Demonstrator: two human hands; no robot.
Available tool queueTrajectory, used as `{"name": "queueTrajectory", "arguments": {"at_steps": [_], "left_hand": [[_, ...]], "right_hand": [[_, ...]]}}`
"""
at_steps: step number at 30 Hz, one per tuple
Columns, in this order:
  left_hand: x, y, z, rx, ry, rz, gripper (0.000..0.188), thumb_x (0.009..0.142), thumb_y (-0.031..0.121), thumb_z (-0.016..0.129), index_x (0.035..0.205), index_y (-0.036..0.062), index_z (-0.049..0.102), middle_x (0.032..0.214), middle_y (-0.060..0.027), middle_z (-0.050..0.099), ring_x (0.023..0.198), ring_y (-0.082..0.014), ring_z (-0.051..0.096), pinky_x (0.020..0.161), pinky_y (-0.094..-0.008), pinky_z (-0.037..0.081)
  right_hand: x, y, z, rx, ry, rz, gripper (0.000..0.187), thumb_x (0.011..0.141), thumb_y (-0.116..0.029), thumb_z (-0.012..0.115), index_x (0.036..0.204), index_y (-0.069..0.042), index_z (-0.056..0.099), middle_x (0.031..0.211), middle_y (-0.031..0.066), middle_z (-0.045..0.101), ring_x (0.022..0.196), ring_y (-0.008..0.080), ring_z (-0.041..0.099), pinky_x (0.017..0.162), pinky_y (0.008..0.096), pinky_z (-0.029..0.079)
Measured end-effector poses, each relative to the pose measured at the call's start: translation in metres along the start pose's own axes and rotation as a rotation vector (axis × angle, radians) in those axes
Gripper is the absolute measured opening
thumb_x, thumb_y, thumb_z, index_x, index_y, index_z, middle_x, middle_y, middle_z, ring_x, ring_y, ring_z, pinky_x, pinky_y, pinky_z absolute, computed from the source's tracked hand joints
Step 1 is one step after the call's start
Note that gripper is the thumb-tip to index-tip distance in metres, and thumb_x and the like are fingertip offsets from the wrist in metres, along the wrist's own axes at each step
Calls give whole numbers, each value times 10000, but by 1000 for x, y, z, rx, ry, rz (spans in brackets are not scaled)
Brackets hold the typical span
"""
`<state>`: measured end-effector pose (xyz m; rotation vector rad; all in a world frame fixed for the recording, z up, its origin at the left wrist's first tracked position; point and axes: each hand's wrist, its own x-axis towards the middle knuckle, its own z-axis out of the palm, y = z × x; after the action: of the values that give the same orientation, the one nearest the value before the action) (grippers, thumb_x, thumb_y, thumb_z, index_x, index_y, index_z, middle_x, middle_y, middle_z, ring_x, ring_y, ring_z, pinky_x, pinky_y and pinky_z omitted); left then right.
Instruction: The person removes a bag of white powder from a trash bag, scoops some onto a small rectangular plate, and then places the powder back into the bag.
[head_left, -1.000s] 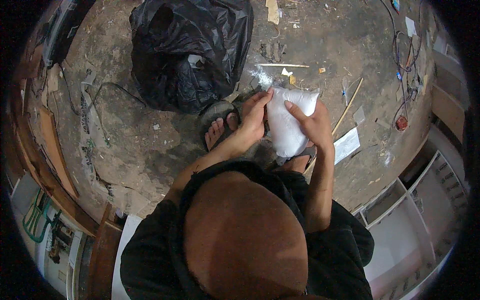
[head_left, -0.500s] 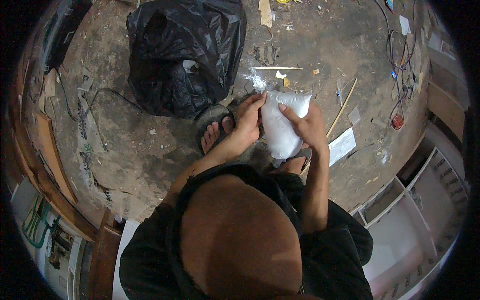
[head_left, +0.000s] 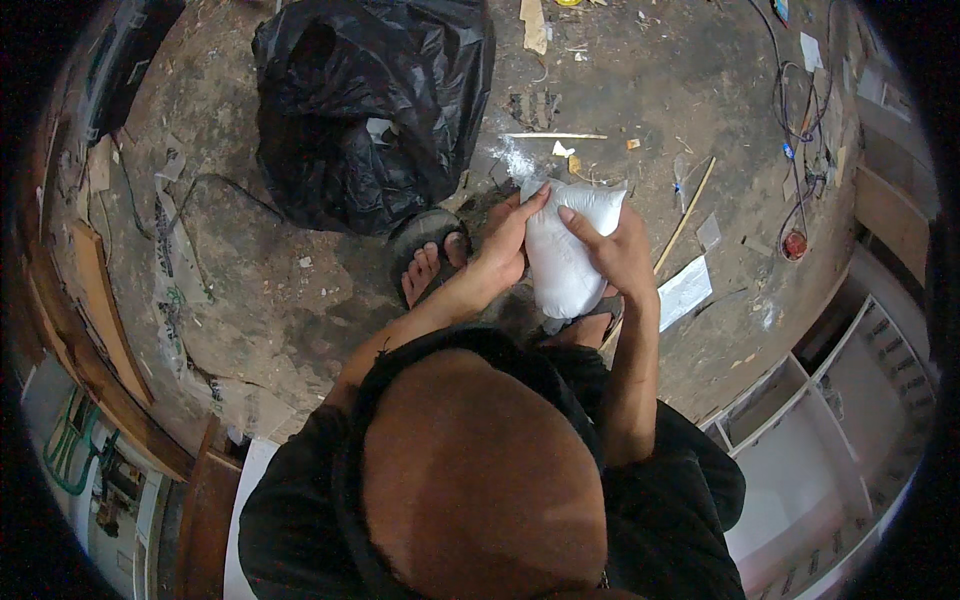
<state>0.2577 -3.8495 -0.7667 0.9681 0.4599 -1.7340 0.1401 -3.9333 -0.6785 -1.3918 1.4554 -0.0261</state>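
Observation:
A plump clear plastic bag of white powder [head_left: 562,262] is held between my two hands above the floor, in front of my feet. My left hand [head_left: 508,238] grips its upper left corner, with the thumb pressed on the plastic. Around the bag's right side wraps my right hand [head_left: 622,250], its thumb lying across the front and its other fingers hidden behind. White powder [head_left: 517,160] is spilled on the floor just beyond the bag's top left corner.
A large black plastic bag [head_left: 370,120] lies crumpled at the far left of my hands. Thin wooden sticks [head_left: 688,212], a white sheet [head_left: 686,293] and scraps litter the floor. A cable [head_left: 800,130] lies far right; white shelving [head_left: 800,450] stands near right, wooden planks [head_left: 105,310] left.
My left hand has shifted slightly right and its thumb now reaches farther over the bag's top left corner. My right hand keeps its hold nearly unmoved.

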Motion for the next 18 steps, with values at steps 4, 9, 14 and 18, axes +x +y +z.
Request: {"name": "queueTrajectory", "arguments": {"at_steps": [4, 9, 14, 18], "left_hand": [[-1, -4, 5, -48, 48, 7, 349, 909, 326, 638, 1103, 39, 595, 1051, -91, 641, 961, -207, 620, 854, -366, 500], [6, -12, -4, 108, 195, 88, 343, 919, 313, 597, 1093, 17, 603, 1043, -107, 641, 955, -216, 618, 833, -370, 502], [2, -9, -4, 136, 189, 101, 414, 922, 355, 541, 1119, -4, 603, 1039, -109, 641, 941, -216, 612, 815, -361, 496], [0, -9, -5, 184, 161, 136, 400, 932, 341, 530, 1116, -3, 616, 1036, -97, 645, 928, -199, 604, 825, -338, 478]], "right_hand": [[1, 6, 1, -4, -6, -19, 436, 789, -323, 764, 1035, 16, 643, 914, 161, 703, 834, 227, 685, 736, 351, 525], [1, 4, 4, -21, -14, -2, 414, 796, -311, 758, 1028, 13, 644, 916, 157, 703, 834, 218, 684, 739, 345, 523], [-1, -2, 3, -1, -24, -8, 375, 815, -299, 737, 1016, 8, 659, 885, 139, 706, 797, 209, 682, 712, 333, 521], [-1, 2, 1, 8, -13, -26, 368, 815, -299, 736, 1007, 7, 667, 869, 135, 707, 781, 206, 681, 697, 331, 518]]}}
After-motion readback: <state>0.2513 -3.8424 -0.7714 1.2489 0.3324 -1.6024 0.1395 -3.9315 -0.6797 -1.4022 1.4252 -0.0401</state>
